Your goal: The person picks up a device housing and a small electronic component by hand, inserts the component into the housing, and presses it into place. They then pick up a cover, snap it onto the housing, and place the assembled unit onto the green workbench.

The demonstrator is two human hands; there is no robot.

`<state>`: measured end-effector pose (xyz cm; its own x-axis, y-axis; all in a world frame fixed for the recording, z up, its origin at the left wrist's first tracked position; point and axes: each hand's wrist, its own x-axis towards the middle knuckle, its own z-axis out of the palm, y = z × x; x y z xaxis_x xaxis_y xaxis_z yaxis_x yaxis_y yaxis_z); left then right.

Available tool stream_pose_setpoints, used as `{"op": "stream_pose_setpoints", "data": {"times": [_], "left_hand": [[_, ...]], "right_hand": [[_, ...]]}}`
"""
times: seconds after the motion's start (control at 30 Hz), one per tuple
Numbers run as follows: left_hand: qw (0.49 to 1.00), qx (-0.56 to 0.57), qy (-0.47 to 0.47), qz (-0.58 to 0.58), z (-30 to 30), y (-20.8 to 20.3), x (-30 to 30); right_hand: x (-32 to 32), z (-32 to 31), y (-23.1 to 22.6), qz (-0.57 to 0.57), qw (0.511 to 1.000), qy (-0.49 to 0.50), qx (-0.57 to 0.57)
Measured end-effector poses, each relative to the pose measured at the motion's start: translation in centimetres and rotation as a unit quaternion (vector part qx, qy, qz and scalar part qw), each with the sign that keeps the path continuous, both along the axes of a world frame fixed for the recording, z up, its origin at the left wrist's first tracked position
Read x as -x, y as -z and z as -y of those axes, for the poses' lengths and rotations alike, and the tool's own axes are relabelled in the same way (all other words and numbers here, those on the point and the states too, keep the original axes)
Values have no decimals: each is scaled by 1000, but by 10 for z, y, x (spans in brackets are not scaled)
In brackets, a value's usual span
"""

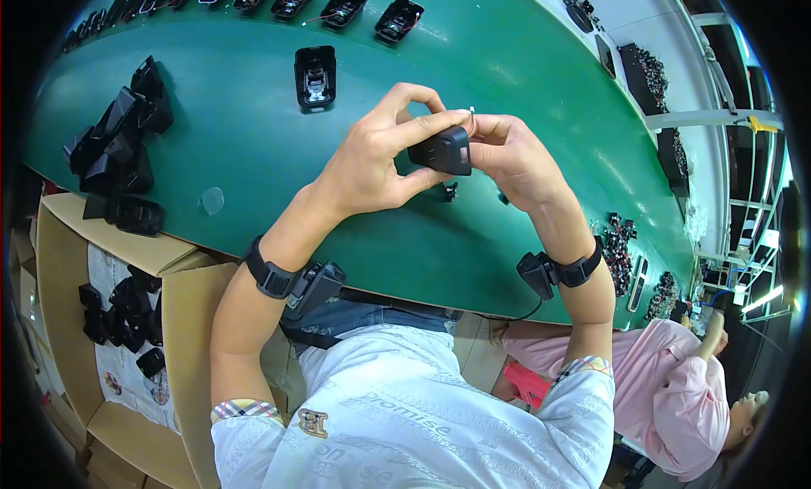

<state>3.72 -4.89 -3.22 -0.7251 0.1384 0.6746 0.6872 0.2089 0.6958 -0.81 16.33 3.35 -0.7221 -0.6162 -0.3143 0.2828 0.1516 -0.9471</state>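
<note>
Above the green table, my left hand [372,151] grips a small black plastic housing [441,151], thumb below and fingers over its top. At the housing's right end, my right hand [517,155] is closed in a pinch. A thin reddish wire [473,127] with a pale tip stands up between its fingertips and the left forefinger. My right thumb rests close against the housing's end. Beneath the hands, a small black part [450,191] lies on the table. Farther off, an open black shell [315,78] lies by itself, its inside facing up.
A curved row of black shells [345,5], some with red wires, lines the table's far side. Black housings [122,142] are heaped at left, above an open cardboard box [194,337]. Small parts [621,244] are piled at right, near a person in pink [667,387].
</note>
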Motion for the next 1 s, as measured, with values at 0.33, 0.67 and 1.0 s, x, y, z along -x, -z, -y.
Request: {"op": "stream_pose_setpoints", "data": {"times": [0.33,0.67,1.0], "left_hand": [[999,11,27,30,1,4,-1],[999,5,-28,35,3,-3,-3],[892,137,-431,23,63,14,28]], "right_hand": [[-1,1,-1,-13,999,-15,-36],[-15,7,-3,-33,999,7,32],[110,30,24,-625,727,2,-284]]}}
